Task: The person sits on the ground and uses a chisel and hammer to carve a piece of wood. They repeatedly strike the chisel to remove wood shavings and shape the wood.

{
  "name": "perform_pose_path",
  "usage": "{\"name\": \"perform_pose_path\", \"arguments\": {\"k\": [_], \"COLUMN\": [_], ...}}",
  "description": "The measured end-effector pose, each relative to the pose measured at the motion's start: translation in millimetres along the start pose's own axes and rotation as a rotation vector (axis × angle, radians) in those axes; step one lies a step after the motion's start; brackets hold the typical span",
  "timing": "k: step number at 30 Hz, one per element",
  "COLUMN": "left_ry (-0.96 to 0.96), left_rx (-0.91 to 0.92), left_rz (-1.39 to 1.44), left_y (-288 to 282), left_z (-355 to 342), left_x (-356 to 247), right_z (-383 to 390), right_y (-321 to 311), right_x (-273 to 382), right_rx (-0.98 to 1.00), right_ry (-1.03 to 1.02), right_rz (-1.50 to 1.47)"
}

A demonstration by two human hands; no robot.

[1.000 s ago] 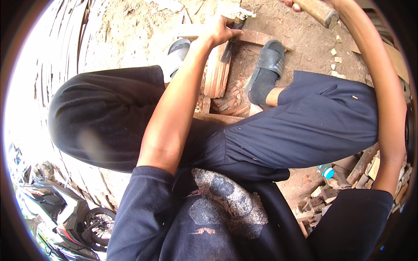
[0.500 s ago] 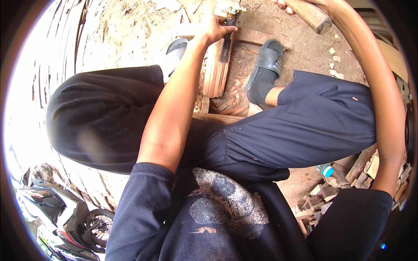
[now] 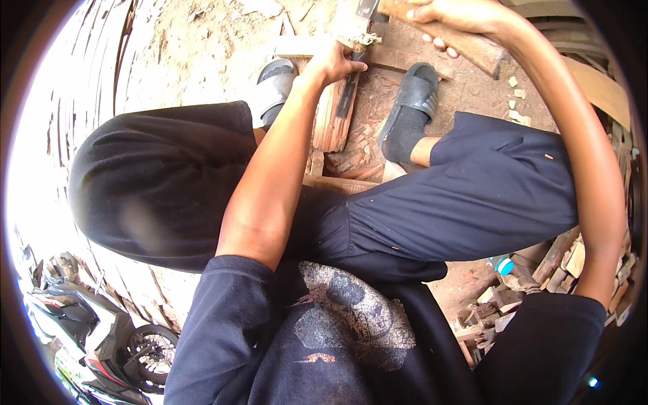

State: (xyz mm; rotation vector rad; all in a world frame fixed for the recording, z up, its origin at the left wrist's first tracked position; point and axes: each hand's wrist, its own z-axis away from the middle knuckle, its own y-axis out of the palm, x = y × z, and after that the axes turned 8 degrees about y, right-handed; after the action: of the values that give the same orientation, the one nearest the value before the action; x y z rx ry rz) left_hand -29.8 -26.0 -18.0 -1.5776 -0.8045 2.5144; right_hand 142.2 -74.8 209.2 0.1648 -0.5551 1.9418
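Note:
My left hand [image 3: 332, 63] is closed around a chisel [image 3: 346, 94] with a dark metal blade and a frayed, pale top end. The blade lies along a split-looking reddish wooden block [image 3: 330, 125] between my feet. At the top right, my right hand [image 3: 459, 17] grips the thick wooden handle of a hammer [image 3: 476, 52]. Its dark metal head shows at the top edge, partly cut off, just beyond the chisel's frayed end and seemingly apart from it.
A wooden crosspiece [image 3: 391, 57] runs behind the block. My sandalled feet flank the block, with wood chips [image 3: 354, 162] between them. Offcuts [image 3: 499, 304] and a bottle with a blue cap [image 3: 503, 266] lie at right. A motorcycle [image 3: 101, 331] stands at lower left.
My right hand has swung the hammer to the left, bringing its head into view near the chisel's top. My left hand and the chisel have shifted slightly nearer to me.

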Motion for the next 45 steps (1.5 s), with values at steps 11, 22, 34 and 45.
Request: {"name": "perform_pose_path", "arguments": {"k": [11, 22, 34, 45], "left_ry": [0.129, 0.018, 0.115, 0.070], "left_rx": [-0.149, -0.082, -0.165, -0.072], "left_rz": [0.046, -0.018, 0.023, 0.097], "left_y": [-22, -8, -12, 4], "left_z": [-2, 14, 15, 18], "left_x": [-28, -5, -30, -6], "right_z": [40, 25, 66, 41], "right_y": [-8, 9, 15, 44], "right_x": [20, 2, -5, -52], "right_rx": [-0.312, 0.012, -0.232, -0.213], "right_ry": [-0.173, -0.002, -0.119, -0.100], "right_rz": [-0.139, -0.003, -0.244, -0.383]}}
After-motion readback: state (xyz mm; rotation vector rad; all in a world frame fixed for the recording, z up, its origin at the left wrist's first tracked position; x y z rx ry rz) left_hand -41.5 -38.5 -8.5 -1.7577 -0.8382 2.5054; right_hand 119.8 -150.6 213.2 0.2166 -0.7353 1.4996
